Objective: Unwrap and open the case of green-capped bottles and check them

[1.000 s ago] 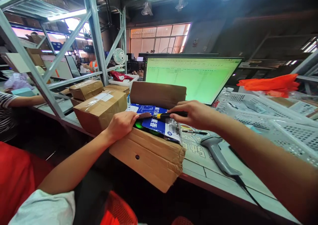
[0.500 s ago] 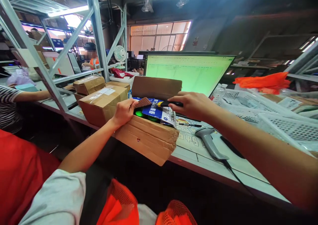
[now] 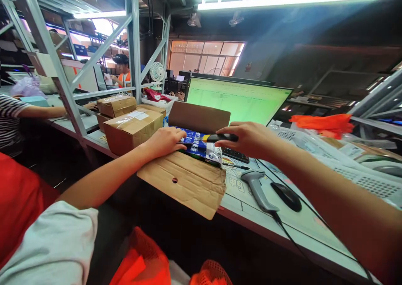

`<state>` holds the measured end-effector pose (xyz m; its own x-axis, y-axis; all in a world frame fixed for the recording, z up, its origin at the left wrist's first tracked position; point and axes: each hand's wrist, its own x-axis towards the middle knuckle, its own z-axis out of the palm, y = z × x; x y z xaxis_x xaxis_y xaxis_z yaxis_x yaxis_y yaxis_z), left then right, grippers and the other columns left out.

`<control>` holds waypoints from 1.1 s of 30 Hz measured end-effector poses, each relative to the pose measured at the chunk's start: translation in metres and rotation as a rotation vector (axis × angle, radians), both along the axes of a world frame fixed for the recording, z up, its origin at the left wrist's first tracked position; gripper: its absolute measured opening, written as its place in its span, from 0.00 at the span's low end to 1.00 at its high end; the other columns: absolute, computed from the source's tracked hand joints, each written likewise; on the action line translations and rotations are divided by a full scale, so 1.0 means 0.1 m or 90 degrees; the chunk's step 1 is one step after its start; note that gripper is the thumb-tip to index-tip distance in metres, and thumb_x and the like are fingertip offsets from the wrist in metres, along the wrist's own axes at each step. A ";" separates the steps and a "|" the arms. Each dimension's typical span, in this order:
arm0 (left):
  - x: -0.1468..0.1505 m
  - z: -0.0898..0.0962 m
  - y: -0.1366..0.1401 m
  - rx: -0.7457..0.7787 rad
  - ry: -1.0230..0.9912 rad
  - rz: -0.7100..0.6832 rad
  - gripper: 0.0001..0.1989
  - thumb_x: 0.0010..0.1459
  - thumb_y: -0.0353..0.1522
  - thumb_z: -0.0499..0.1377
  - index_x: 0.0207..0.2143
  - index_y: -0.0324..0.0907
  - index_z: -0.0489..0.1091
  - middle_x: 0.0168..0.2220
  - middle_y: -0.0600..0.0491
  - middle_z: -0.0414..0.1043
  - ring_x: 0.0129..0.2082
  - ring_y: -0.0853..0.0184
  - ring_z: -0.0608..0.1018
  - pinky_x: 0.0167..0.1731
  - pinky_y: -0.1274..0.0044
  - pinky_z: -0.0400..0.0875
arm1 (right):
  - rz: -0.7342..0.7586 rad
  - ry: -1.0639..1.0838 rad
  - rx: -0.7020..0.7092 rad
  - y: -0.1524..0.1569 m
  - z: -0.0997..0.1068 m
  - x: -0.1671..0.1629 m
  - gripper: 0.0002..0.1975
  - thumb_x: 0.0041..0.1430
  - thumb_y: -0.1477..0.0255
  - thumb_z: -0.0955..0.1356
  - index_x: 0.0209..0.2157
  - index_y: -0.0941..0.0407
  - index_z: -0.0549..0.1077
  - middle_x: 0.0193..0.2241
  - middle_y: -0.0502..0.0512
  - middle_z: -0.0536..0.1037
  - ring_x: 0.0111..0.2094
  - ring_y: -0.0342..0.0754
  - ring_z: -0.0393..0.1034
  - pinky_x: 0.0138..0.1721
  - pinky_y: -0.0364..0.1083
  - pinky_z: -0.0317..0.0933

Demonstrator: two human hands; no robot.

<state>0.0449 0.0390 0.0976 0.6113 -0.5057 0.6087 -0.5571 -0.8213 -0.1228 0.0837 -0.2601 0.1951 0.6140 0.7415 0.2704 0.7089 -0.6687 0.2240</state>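
Fingers of the right hand (image 3: 243, 139) wrap a black-and-yellow utility knife (image 3: 222, 138) above a blue printed package (image 3: 197, 143) in an opened cardboard box (image 3: 188, 178); the left hand (image 3: 168, 141) rests at the package's left end, its grip unclear. The step looks like knife work on the package; the next move seems to call for keeping the blade shallow. A barcode scanner (image 3: 259, 193) and mouse (image 3: 286, 196) lie on the counter (image 3: 234, 204), near a lit monitor (image 3: 241, 98); metal racking (image 3: 133, 46) stands behind.
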 end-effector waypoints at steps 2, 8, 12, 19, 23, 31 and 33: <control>0.01 0.01 -0.04 0.021 0.009 0.043 0.08 0.68 0.34 0.62 0.45 0.40 0.77 0.41 0.47 0.82 0.42 0.58 0.83 0.40 0.72 0.73 | -0.011 0.018 0.005 -0.04 0.08 0.07 0.30 0.61 0.41 0.66 0.48 0.49 0.84 0.37 0.56 0.82 0.32 0.49 0.72 0.31 0.49 0.60; 0.08 -0.25 -0.06 -0.142 -0.034 0.025 0.12 0.71 0.30 0.54 0.42 0.42 0.79 0.37 0.49 0.83 0.37 0.62 0.84 0.37 0.75 0.74 | 0.021 0.049 -0.032 0.09 0.07 0.32 0.26 0.62 0.43 0.66 0.42 0.47 0.85 0.38 0.55 0.84 0.34 0.49 0.73 0.31 0.49 0.60; 0.12 -0.36 -0.04 -0.233 -0.063 0.001 0.12 0.71 0.29 0.54 0.43 0.41 0.79 0.42 0.48 0.85 0.41 0.63 0.85 0.40 0.75 0.75 | 0.020 0.071 -0.054 0.26 0.02 0.44 0.25 0.63 0.44 0.66 0.41 0.48 0.85 0.38 0.54 0.84 0.33 0.48 0.73 0.29 0.48 0.58; 0.03 -0.28 0.03 -0.503 -0.068 0.066 0.16 0.71 0.41 0.57 0.39 0.42 0.80 0.34 0.49 0.83 0.34 0.62 0.82 0.34 0.74 0.73 | -0.315 -0.058 -0.031 -0.07 0.38 0.48 0.43 0.58 0.33 0.61 0.39 0.58 0.85 0.34 0.62 0.82 0.32 0.46 0.70 0.33 0.50 0.53; 0.14 -0.20 0.14 -0.735 -0.045 0.130 0.17 0.67 0.44 0.60 0.34 0.40 0.78 0.32 0.49 0.80 0.36 0.61 0.81 0.38 0.74 0.74 | -0.242 -0.090 0.082 -0.26 0.43 0.38 0.38 0.60 0.36 0.64 0.45 0.55 0.85 0.34 0.62 0.82 0.30 0.46 0.67 0.34 0.51 0.55; 0.17 -0.25 0.63 -0.831 -0.021 0.132 0.19 0.62 0.47 0.62 0.36 0.40 0.78 0.36 0.48 0.82 0.37 0.61 0.80 0.41 0.73 0.74 | -0.248 0.132 0.321 -0.65 -0.67 0.01 0.35 0.64 0.40 0.60 0.47 0.55 0.82 0.36 0.64 0.83 0.35 0.58 0.77 0.36 0.54 0.67; 0.09 -0.30 0.70 -0.772 -0.039 0.206 0.18 0.62 0.46 0.62 0.32 0.40 0.77 0.33 0.47 0.81 0.34 0.61 0.78 0.38 0.73 0.72 | -0.339 0.155 0.348 -0.83 -1.15 -0.03 0.31 0.63 0.44 0.61 0.49 0.53 0.80 0.38 0.64 0.84 0.40 0.63 0.79 0.38 0.57 0.70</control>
